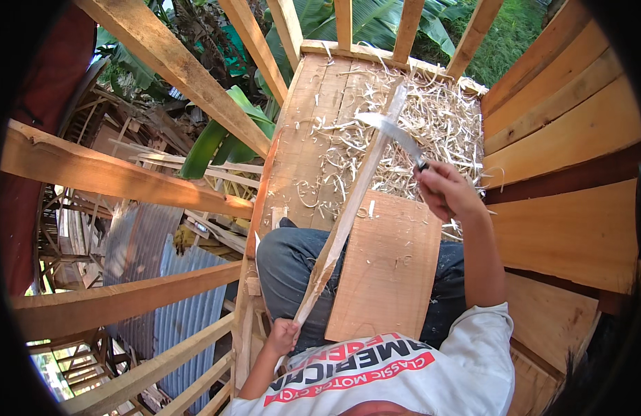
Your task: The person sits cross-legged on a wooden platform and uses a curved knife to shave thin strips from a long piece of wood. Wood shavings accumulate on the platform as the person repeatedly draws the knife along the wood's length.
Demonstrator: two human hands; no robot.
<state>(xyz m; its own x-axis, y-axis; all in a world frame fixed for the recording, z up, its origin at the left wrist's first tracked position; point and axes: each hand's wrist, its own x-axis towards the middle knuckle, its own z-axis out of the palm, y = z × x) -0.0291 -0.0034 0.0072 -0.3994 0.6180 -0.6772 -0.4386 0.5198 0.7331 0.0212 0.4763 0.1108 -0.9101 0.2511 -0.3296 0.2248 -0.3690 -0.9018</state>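
Observation:
My left hand (284, 336) is closed round the near end of a long, rough wooden strip (349, 211). The strip slants away from me, up and to the right, across my left thigh and over the floor. In my right hand (451, 188) is a curved knife (397, 134), gripped by its dark handle. Its shiny blade points left and lies over the far part of the strip; whether it touches the wood I cannot tell. A flat wooden board (386, 267) rests across my lap, just right of the strip.
Curled wood shavings (442, 128) cover much of the plank floor (303, 132) ahead. Wooden railing posts (195, 80) stand along the left and far edges, with a drop to corrugated metal sheets (189, 312) on the left. A plank wall (567, 229) closes the right side. Banana leaves (227, 139) hang outside.

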